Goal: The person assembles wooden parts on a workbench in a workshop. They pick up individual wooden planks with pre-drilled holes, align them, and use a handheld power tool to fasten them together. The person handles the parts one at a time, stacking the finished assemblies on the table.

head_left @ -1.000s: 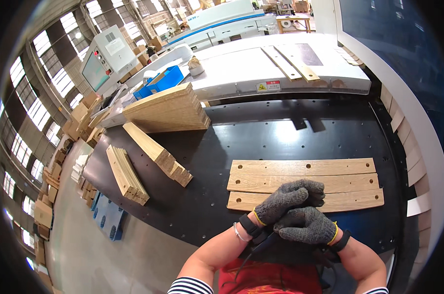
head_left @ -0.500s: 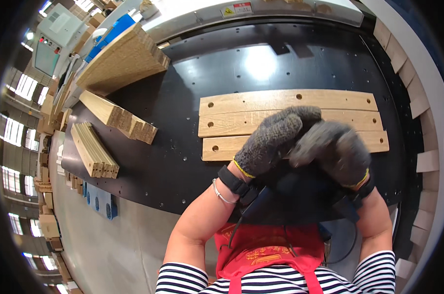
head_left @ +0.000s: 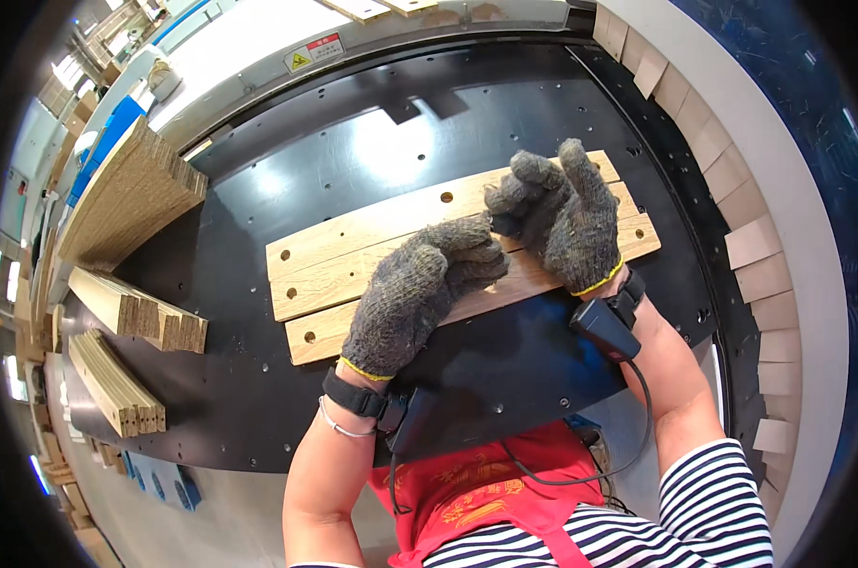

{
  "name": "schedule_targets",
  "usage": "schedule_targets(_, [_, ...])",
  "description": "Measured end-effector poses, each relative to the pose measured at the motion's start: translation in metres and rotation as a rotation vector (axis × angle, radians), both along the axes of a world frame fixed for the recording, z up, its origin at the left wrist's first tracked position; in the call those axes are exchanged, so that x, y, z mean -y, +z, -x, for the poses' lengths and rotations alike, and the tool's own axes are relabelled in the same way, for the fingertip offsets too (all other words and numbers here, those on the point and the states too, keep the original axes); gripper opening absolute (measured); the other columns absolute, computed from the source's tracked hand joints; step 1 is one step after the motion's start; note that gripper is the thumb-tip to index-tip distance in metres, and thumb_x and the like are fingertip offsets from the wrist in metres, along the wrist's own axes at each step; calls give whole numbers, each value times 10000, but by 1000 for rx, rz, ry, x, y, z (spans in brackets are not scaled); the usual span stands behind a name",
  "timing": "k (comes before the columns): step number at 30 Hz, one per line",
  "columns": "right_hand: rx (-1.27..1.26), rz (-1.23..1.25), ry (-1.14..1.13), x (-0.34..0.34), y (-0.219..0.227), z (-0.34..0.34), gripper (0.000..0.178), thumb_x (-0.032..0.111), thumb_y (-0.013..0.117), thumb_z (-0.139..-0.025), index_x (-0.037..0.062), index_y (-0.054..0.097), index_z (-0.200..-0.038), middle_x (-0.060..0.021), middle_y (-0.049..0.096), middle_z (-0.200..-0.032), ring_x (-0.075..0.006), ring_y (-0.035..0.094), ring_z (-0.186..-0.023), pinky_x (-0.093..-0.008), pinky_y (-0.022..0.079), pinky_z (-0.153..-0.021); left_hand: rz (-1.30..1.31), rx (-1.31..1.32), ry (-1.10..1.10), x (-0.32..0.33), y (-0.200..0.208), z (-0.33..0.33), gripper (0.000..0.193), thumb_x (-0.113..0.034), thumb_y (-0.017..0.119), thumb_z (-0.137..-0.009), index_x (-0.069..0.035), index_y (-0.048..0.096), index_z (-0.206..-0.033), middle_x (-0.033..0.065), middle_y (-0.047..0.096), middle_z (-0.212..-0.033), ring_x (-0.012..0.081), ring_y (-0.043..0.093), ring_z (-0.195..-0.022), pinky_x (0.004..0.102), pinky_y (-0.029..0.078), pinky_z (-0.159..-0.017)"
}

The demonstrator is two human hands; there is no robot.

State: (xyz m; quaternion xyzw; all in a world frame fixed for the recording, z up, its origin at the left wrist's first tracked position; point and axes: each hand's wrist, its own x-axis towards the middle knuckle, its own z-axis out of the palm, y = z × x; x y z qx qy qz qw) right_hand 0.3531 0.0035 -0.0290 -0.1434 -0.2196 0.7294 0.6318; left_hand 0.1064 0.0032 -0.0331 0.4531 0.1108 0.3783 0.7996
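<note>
Three light wooden boards [head_left: 353,248] with drilled holes lie side by side on a black perforated table [head_left: 353,156]. My left hand [head_left: 415,293], in a grey knit glove, rests on the near two boards with its fingers curled under. My right hand [head_left: 566,222], gloved the same, sits over the right end of the boards with its fingers raised and apart and its thumb close to my left fingertips. Neither hand shows anything in it. A black device [head_left: 604,327] with a cable is strapped at my right wrist.
A tall stack of planks [head_left: 131,199] stands at the table's left, with a row of wooden blocks [head_left: 135,312] and a bundle of slats [head_left: 112,383] nearer me. Small wooden tiles [head_left: 751,246] line the curved right rim. Blue parts [head_left: 159,483] lie on the floor.
My hands were pressed together over the near edge of the boards; now they have come apart and moved onto the boards. The view has tilted further down toward the table.
</note>
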Motion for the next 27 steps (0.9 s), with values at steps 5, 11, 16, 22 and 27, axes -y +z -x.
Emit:
schedule_targets(5, [15,-22,6,1,-1,3,586,577,534,-1060,52,774,-1160,-193,781,-1069,-369,746,-1036,-560,574,-978,-1,-46,42,4,2,0,616,-426,587,-1081,58,518,-1457,214,657,-1353,331,656,-1255,472,495,-1138])
schedule_targets(11, [495,-105,-76,13,11,21,424,409,642,-1058,11,747,-1156,-94,747,-1035,-239,714,-977,-378,568,-932,-63,0,41,5,8,-2,591,-422,597,-1078,50,552,-1430,209,672,-1333,335,668,-1234,470,501,-1127])
schedule_targets(16, [1181,-299,-217,27,33,33,280,233,718,-1003,-3,751,-1150,-75,751,-1109,-154,681,-1015,-327,554,-921,-38,-120,52,6,12,0,491,-356,601,-1083,39,619,-1373,197,689,-1316,305,669,-1235,437,512,-1108])
schedule_targets(22, [1171,-312,-215,27,33,36,256,206,691,-1020,-7,744,-1150,-95,758,-1105,-170,690,-1035,-332,551,-936,29,-84,51,8,20,1,442,-300,588,-1099,30,623,-1392,166,718,-1287,239,689,-1194,373,523,-1077])
schedule_targets(27, [1181,-306,-229,29,33,38,265,209,668,-1038,-17,741,-1155,-107,756,-1127,-186,693,-1046,-337,550,-944,35,-99,33,2,11,2,422,-284,624,-1080,12,625,-1380,146,690,-1338,239,664,-1236,380,529,-1078])
